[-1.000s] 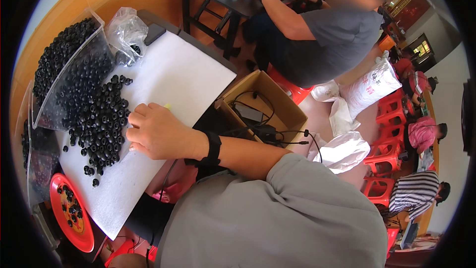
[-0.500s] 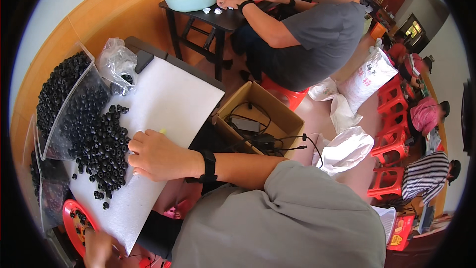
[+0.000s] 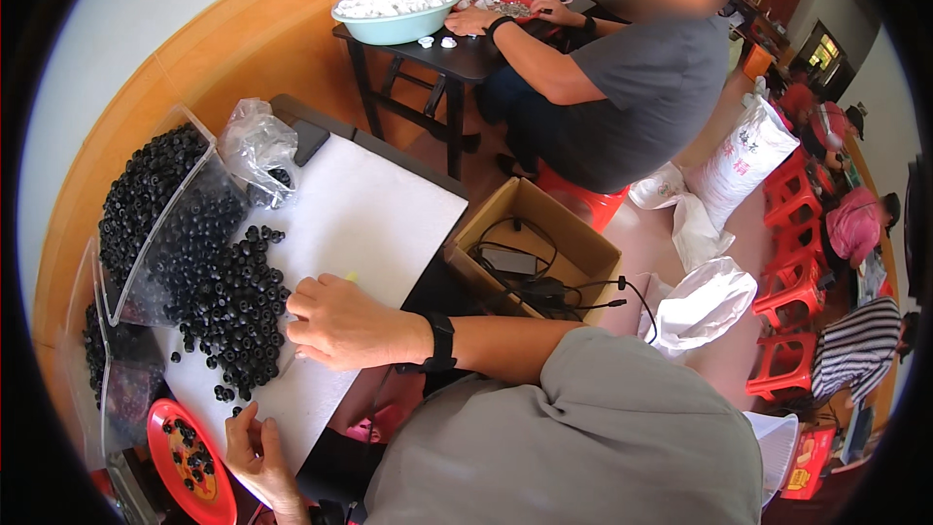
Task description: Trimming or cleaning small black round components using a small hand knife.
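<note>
Small black ring-shaped pieces (image 3: 238,297) lie heaped on the white foam sheet (image 3: 374,185) in front of me. At the right edge of this heap is my right hand (image 3: 355,323), its fingers curled together; what they hold, if anything, is hidden. A small yellow-green bit shows behind that hand. My left hand (image 3: 258,452) hovers at the sheet's lower edge, fingers apart, with one black piece just beyond the fingertips. Beside it, a red plate (image 3: 222,501) with a patterned middle carries several black pieces.
Clear bins (image 3: 160,224) of black pieces tip toward the sheet, near a plastic bag (image 3: 258,151). A cardboard box (image 3: 603,253) holds cables and an adapter. Across from me a person works at a black table (image 3: 418,56) with a basin (image 3: 398,29) of white parts. White sacks (image 3: 734,160) and red stools stand right.
My left hand has come off the red plate toward the heap, and its fingers now show apart. My right hand stays by the heap. The whole view has shifted slightly.
</note>
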### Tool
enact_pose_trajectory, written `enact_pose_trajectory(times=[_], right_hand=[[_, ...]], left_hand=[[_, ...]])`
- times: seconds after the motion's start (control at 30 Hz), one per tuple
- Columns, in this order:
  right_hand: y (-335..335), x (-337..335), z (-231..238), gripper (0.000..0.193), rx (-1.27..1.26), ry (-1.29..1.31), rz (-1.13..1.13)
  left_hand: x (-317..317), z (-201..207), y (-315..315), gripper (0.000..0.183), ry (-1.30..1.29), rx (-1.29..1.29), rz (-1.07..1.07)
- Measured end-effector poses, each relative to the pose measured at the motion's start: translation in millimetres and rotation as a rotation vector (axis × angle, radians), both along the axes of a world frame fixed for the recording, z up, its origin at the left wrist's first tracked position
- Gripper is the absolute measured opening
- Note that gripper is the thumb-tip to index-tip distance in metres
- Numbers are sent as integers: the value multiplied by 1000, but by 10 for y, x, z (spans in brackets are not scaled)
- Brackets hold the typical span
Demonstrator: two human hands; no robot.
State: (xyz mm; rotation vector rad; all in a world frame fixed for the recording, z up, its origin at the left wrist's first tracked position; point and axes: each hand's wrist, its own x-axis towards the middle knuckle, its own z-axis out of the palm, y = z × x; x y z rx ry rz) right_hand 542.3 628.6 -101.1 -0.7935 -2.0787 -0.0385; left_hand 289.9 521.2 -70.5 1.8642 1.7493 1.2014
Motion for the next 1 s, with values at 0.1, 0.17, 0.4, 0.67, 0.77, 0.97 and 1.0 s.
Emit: enact_pose_trajectory(times=[0.1, 0.17, 0.4, 0.67, 0.77, 0.97, 1.0], right_hand=[[1, -12, 16, 16, 1, 6, 12], [-26, -6, 31, 15, -7, 6, 23], [-207, 53, 94, 17, -6, 5, 0], [-517, 189, 195, 19, 31, -13, -57], [-590, 125, 155, 19, 40, -20, -37], [-682, -271, -51, 20, 165, 18, -60], [-691, -322, 6, 19, 167, 50, -49]], left_hand=[[24, 8, -32, 28, 30, -13, 37], [29, 14, -77, 27, 69, 43, 38], [25, 98, -213, 23, -15, -7, 63], [8, 411, -452, 17, -261, -55, 22], [-30, 562, -566, 17, -267, -81, 48], [-461, 416, -667, 17, -131, -41, 59], [-578, 397, -641, 19, -91, -57, 35]])
